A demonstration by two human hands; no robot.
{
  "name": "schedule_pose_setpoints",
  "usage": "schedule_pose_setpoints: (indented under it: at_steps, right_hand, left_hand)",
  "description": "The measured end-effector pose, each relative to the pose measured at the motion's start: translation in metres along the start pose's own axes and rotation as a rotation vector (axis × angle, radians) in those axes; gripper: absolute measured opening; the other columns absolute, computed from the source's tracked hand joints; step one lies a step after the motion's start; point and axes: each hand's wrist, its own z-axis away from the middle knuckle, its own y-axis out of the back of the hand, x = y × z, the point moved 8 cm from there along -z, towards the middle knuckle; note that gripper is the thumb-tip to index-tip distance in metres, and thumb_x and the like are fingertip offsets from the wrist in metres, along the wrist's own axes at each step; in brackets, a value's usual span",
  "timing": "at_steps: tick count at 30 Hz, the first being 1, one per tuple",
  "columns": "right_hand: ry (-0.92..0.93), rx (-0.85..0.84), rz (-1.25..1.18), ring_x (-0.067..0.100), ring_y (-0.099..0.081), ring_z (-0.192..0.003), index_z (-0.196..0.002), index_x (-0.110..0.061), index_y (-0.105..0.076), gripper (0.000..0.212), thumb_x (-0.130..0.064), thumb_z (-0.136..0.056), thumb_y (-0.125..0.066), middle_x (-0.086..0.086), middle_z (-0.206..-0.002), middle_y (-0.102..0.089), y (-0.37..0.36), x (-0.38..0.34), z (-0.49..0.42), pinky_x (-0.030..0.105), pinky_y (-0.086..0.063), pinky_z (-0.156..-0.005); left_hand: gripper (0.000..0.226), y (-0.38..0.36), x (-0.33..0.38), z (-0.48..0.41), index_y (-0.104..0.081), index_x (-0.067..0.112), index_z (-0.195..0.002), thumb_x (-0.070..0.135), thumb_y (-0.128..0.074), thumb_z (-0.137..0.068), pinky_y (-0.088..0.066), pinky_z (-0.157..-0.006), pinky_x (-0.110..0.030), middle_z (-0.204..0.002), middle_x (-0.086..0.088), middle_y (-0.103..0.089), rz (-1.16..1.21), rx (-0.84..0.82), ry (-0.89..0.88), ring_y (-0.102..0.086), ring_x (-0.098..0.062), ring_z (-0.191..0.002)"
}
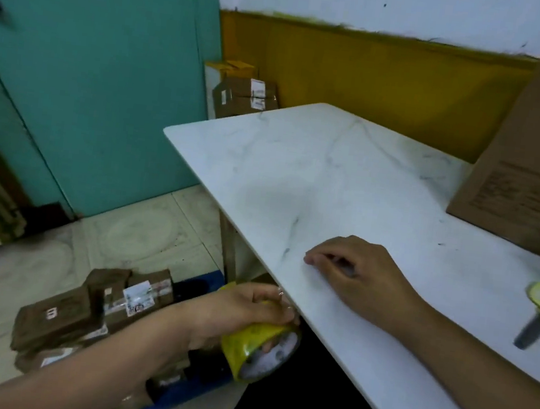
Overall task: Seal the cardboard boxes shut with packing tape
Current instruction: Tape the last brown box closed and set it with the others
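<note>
Readying tape | left hand [247,306] fingers gripping yellow packing-tape roll [260,354] beside white marble table's [300,160] left edge | right hand [355,274] resting loosely curled, empty | next, likely: carrying roll to brown cardboard box [528,173]

A white, grey-veined rectangular marble-look table [299,174] fills the right and middle of the scene. Behind it stands the far plaster wall [393,80], white above and mustard yellow below. A teal painted door [90,83] rises on the left, over a pale tiled floor [143,240].
</note>
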Motion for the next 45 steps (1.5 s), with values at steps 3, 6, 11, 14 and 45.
schedule_pose_setpoints:
  at_steps: [3, 6, 11, 14, 45]
  right_hand:
    - [-0.060, 0.002, -0.115, -0.010, -0.060, -0.093, -0.093, -0.032, -0.075, 0.017, -0.023, -0.095, -0.062, -0.025, -0.094, -0.070, 0.001, 0.000, 0.003, 0.005, -0.040, -0.076]
    - [-0.065, -0.099, -0.233, -0.012, -0.058, -0.103, -0.106, -0.042, -0.069, 0.017, -0.041, -0.095, -0.056, -0.027, -0.108, -0.068, -0.006, -0.012, 0.007, 0.007, -0.043, -0.083]
    - [0.036, -0.392, -0.276, -0.018, -0.030, -0.133, -0.137, -0.049, -0.044, 0.048, -0.057, -0.090, -0.042, -0.034, -0.142, -0.043, -0.021, -0.042, 0.015, 0.017, -0.024, -0.115]
    - [0.067, -0.485, -0.238, -0.022, -0.034, -0.127, -0.127, -0.051, -0.049, 0.038, -0.056, -0.089, -0.045, -0.046, -0.124, -0.048, -0.017, -0.051, 0.013, 0.021, -0.010, -0.121]
    - [-0.217, 0.502, 0.627, -0.002, -0.064, -0.078, -0.077, -0.029, -0.072, 0.008, -0.025, -0.081, -0.078, -0.019, -0.077, -0.067, 0.321, -0.110, 0.270, 0.008, -0.043, -0.064]
  left_hand:
    - [0.009, -0.010, 0.017, 0.014, -0.063, 0.002, -0.094, 0.003, -0.055, -0.097, -0.049, -0.051, -0.016, -0.071, -0.007, -0.063, 0.059, -0.062, 0.047, -0.060, -0.008, -0.049]
    - [0.010, -0.013, 0.036, 0.024, -0.066, 0.003, -0.093, 0.005, -0.056, -0.096, -0.048, -0.050, -0.018, -0.061, -0.007, -0.062, -0.015, -0.030, 0.094, -0.057, -0.010, -0.046]
    - [0.029, -0.020, 0.068, 0.026, -0.070, -0.001, -0.099, 0.026, -0.059, -0.094, -0.050, -0.080, -0.030, -0.078, -0.013, -0.071, -0.490, -0.006, 0.044, -0.066, -0.010, -0.066]
    - [0.031, -0.026, 0.084, 0.031, -0.073, 0.015, -0.098, 0.040, -0.056, -0.092, -0.049, -0.088, -0.028, -0.095, -0.005, -0.075, -0.845, -0.014, 0.058, -0.065, 0.002, -0.082]
    - [0.080, -0.366, 0.159, 0.016, -0.028, 0.031, -0.149, 0.013, -0.072, -0.086, -0.056, -0.091, -0.036, -0.122, -0.008, -0.071, -0.066, -0.859, -0.383, -0.069, -0.025, -0.111]
